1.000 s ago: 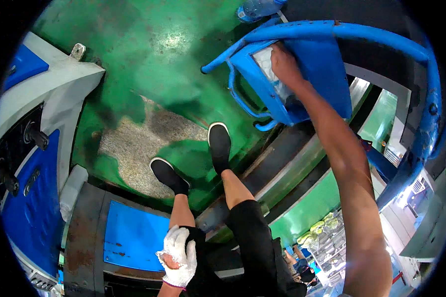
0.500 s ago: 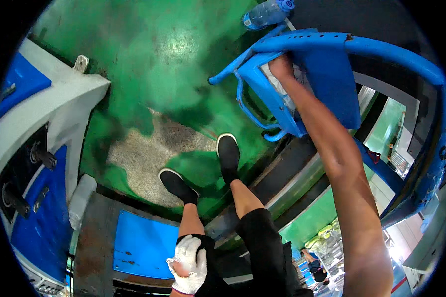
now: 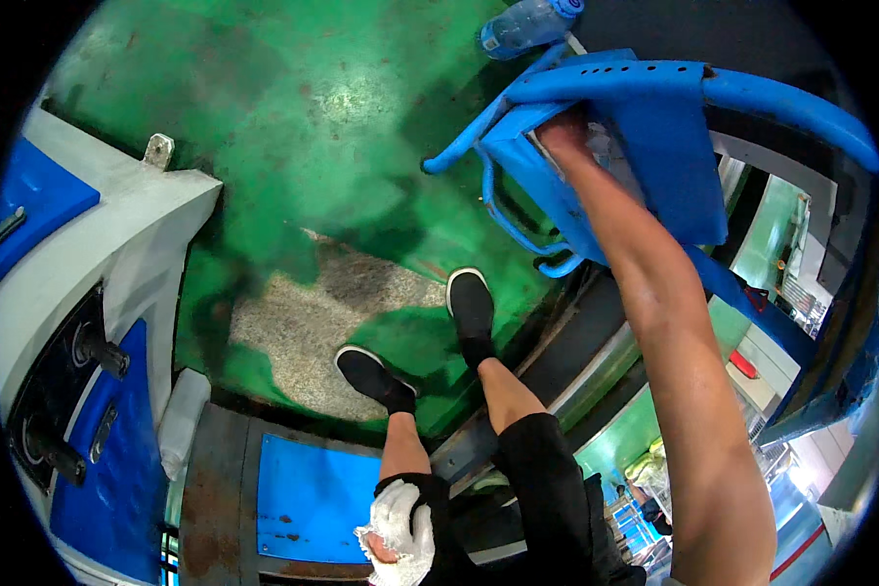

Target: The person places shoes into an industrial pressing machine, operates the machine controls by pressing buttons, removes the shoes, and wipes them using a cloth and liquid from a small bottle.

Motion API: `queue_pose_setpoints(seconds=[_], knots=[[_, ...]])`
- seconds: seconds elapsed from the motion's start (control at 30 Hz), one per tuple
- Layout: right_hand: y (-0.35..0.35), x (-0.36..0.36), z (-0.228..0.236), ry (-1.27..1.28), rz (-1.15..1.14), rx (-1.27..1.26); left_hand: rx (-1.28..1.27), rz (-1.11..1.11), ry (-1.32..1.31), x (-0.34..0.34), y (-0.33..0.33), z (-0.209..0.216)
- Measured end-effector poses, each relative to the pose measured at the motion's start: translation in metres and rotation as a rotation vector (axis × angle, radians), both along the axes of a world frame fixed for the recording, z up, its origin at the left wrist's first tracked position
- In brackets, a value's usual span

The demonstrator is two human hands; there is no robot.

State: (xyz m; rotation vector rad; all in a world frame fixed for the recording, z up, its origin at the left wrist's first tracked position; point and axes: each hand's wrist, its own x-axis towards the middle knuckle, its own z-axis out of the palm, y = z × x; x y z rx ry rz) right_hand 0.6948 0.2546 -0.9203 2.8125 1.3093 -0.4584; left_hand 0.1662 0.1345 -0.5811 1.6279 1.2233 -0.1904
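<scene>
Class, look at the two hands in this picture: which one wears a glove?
The left hand, by the knee: it wears a torn white glove. The right hand, reaching into the blue box, shows bare skin.

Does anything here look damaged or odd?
Yes: the green floor has a ragged grey patch near the shoes, where its coating looks worn. The left hand wears a white glove with a hole showing skin.

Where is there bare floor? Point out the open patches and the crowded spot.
Open: green floor between the pale machine housing and blue tubular frame, beyond the black shoes; also the worn gray patch beside them. Crowded: the blue box, with the right hand inside, the frame alongside and a plastic bottle nearby.
</scene>
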Motion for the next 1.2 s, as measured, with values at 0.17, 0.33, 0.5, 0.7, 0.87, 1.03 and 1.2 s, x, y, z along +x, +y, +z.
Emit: queue_pose_setpoints(seconds=[0.17, 0.33, 0.5, 0.7, 0.87, 1.03, 1.2], knots=[[-0.015, 0.026, -0.021, -0.059, 0.002, -0.126, -0.002, 0.001, -0.057, 0.001, 0.010, -0.002], [-0.007, 0.011, -0.010, -0.044, -0.192, -0.265, -0.031, 0.014, -0.038, -0.011, 0.003, -0.009], [-0.009, 0.002, -0.023, -0.055, -0.246, -0.029, -0.006, 0.013, -0.008, -0.002, 0.014, 0.002], [-0.013, 0.019, -0.010, -0.245, 0.175, -0.262, 0.011, 0.055, -0.067, -0.002, 0.024, 0.002], [-0.007, 0.028, -0.020, -0.237, 0.102, -0.356, -0.012, 0.046, -0.075, -0.002, 0.029, -0.003], [-0.010, 0.032, -0.031, -0.248, 0.084, -0.392, -0.021, 0.049, -0.057, -0.011, 0.025, -0.004], [-0.029, 0.049, -0.037, -0.369, 0.184, -0.297, -0.022, 0.073, -0.026, -0.009, 0.005, -0.007]])
